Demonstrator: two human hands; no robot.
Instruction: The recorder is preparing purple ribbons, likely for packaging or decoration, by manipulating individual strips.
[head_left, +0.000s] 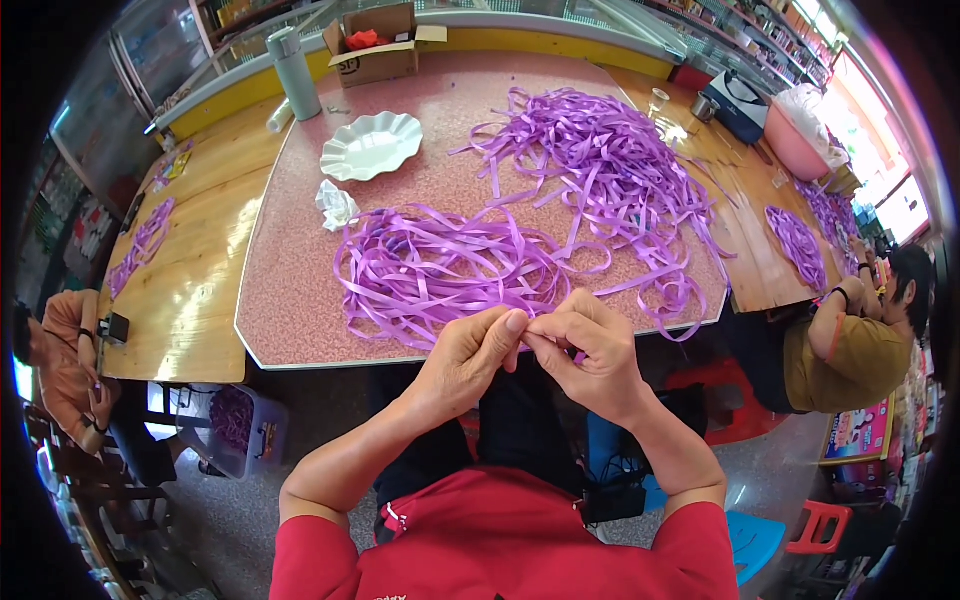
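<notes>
My left hand (468, 358) and my right hand (592, 350) meet fingertip to fingertip at the near table edge. Both are closed in a pinch on a purple ribbon (578, 356), of which only small bits show between the fingers. Just beyond my hands lies a looped pile of purple ribbons (440, 275), with a few darker purple bits among them. A larger, tangled heap of the same ribbons (600, 140) spreads over the table's far right.
On the pink speckled table (290, 270) stand a white scalloped dish (372, 146), crumpled tissue (337, 205), a pale green bottle (294, 75) and an open cardboard box (376, 66). People sit left and right beside more ribbons. A plastic bin (262, 425) stands on the floor at left.
</notes>
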